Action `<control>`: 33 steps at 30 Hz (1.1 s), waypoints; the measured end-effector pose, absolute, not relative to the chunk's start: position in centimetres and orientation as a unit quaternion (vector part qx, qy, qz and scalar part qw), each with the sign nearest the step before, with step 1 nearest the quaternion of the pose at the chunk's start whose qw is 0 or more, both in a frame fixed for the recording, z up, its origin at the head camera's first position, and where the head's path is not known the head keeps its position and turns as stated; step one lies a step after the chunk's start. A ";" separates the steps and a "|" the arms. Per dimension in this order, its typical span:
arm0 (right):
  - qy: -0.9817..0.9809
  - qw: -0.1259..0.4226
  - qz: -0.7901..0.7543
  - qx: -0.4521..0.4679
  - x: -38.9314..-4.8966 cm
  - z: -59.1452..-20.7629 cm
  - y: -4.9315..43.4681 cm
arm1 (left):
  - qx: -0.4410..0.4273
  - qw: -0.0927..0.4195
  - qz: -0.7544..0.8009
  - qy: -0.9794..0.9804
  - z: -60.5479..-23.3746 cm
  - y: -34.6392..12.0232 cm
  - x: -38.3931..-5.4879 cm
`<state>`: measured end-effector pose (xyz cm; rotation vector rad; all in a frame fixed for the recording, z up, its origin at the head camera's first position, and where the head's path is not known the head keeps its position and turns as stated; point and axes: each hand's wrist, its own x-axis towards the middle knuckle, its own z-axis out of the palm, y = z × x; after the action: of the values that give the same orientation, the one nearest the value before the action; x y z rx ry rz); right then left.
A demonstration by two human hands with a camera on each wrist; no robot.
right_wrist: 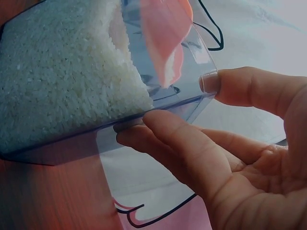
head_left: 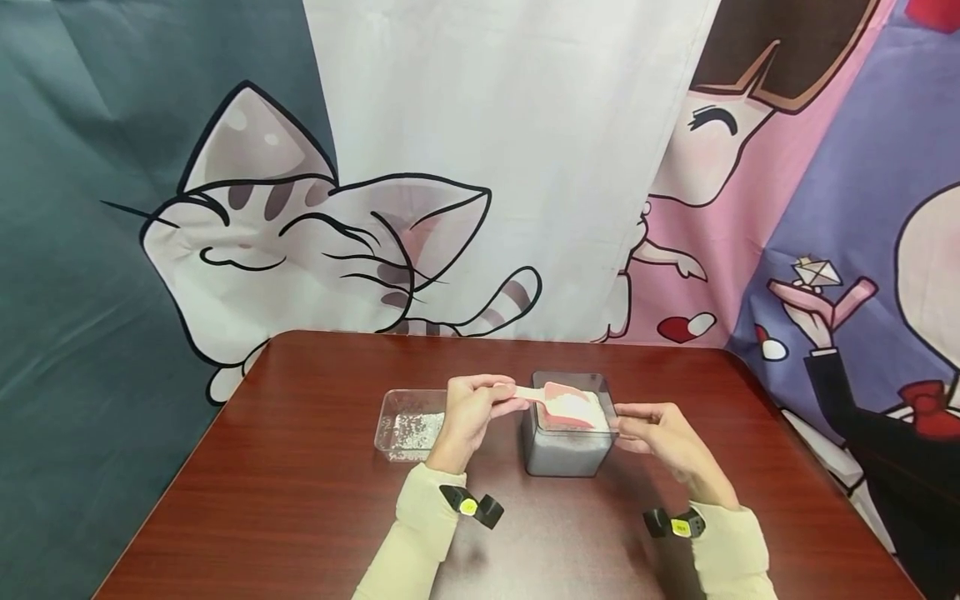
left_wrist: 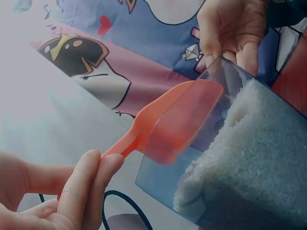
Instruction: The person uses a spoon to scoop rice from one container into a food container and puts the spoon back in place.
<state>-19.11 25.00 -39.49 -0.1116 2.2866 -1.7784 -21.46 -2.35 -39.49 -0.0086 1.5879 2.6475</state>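
Note:
My left hand (head_left: 471,412) pinches the handle of a pink scoop (head_left: 553,395) between thumb and fingers. White rice lies in the scoop's bowl, which is held within the upper part of a clear, grey-tinted box (head_left: 562,457). In the left wrist view the scoop (left_wrist: 168,120) is above the heaped rice (left_wrist: 254,148) that fills much of this box. At the box's right side, my right hand (head_left: 663,435) grips the wall near the rim. The right wrist view has the thumb at one corner and the fingers along the outer side.
Left of the box, partly behind my left hand, stands a shallow clear tray (head_left: 386,427) with scattered rice grains on its bottom. Both containers are on a reddish-brown wooden table (head_left: 300,492). A printed cartoon curtain (head_left: 450,100) hangs behind the table's far edge.

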 end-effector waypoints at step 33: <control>0.784 0.113 -0.609 -0.038 -19.3 -39.7 25.0 | -0.036 -0.084 0.879 0.468 -36.3 -11.6 -19.8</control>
<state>-19.28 25.05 -39.70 -0.1104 2.3002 -1.7881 -19.77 -11.64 -36.31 -0.1185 1.5527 2.9203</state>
